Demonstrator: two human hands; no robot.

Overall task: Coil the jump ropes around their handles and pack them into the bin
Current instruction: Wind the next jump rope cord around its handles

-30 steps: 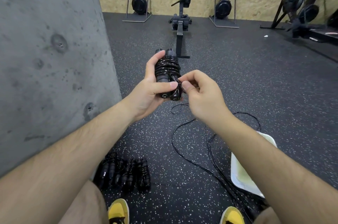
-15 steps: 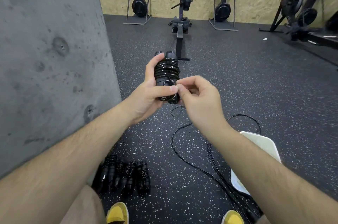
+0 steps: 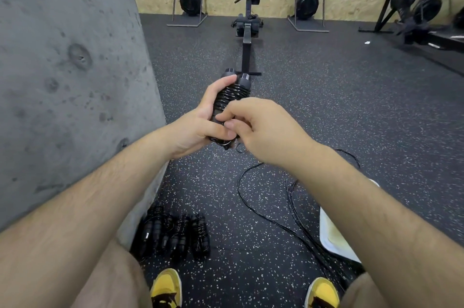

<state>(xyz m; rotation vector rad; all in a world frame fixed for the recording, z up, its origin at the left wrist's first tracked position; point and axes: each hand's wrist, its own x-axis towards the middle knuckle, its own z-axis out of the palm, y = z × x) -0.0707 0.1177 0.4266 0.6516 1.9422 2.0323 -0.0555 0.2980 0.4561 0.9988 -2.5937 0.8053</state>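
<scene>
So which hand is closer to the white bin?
Right. The right hand is up at the rope bundle, its forearm passing over the bin; the left hand is farther left.

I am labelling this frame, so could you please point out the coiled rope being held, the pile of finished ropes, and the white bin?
held coiled rope (image 3: 232, 96), head view, on the exposed wound cord.
finished rope pile (image 3: 175, 235), head view, on a middle bundle.
white bin (image 3: 334, 237), head view, on its visible inside.

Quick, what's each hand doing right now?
Left hand: closed around the coiled rope.
Right hand: fingers pinched at the coil's lower end; what they grip is hidden.
</scene>
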